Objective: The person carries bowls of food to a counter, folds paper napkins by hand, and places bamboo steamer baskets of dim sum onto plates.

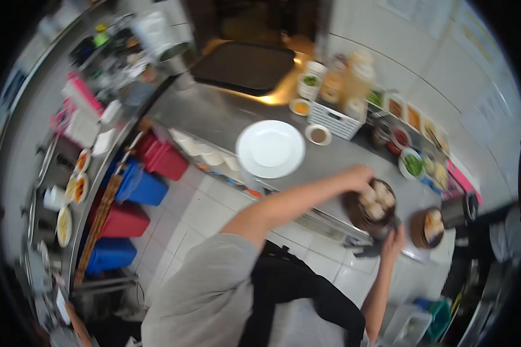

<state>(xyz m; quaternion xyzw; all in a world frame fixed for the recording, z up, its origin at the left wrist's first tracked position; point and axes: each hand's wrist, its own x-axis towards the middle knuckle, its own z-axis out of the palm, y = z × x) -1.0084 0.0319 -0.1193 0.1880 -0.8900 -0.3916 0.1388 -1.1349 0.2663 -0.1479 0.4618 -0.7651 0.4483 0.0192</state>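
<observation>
A round dark steamer basket [356,215] with several pale dumplings [378,199] sits at the counter's front edge. My left hand [360,178] is at the basket's upper left rim, its fingers bent down beside the dumplings; what they hold, if anything, is hidden. At the lower right, my right hand [395,240] is closed by the basket's edge, near a dark handle-like part too blurred to name. A second steamer basket [419,230] with food stands to the right. An empty white plate [270,148] lies on the counter to the left.
Small sauce bowls [318,135], a white bottle basket [334,120] and a bowl of greens [411,164] stand behind. A dark tray [244,66] lies at the back. Coloured bins [134,182] are under the left shelf. Another person's arm [79,327] shows at lower left.
</observation>
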